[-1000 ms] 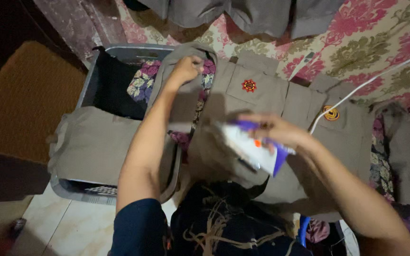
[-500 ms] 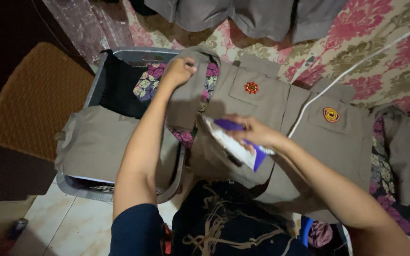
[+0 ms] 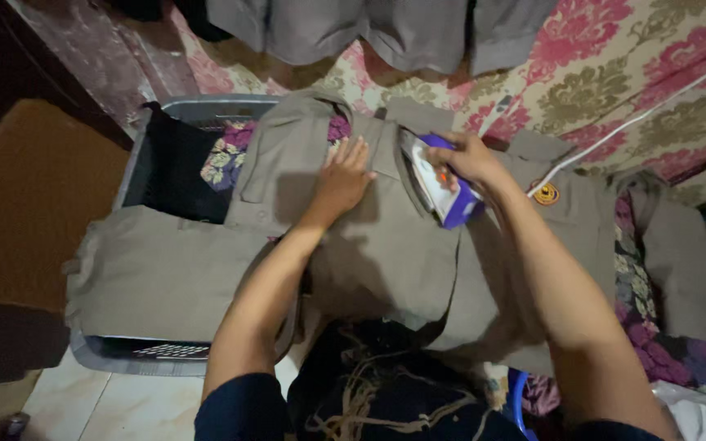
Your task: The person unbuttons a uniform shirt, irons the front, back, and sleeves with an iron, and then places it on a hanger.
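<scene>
Both our hands have come down onto the khaki shirt [image 3: 386,245] since a second ago: our left hand [image 3: 342,178] now lies open and flat, holding nothing, pinning the cloth just left of the iron [image 3: 439,186], which our right hand [image 3: 466,157] grips closed by its handle (nose pointing toward the collar), nearer the badge [image 3: 546,194].
</scene>
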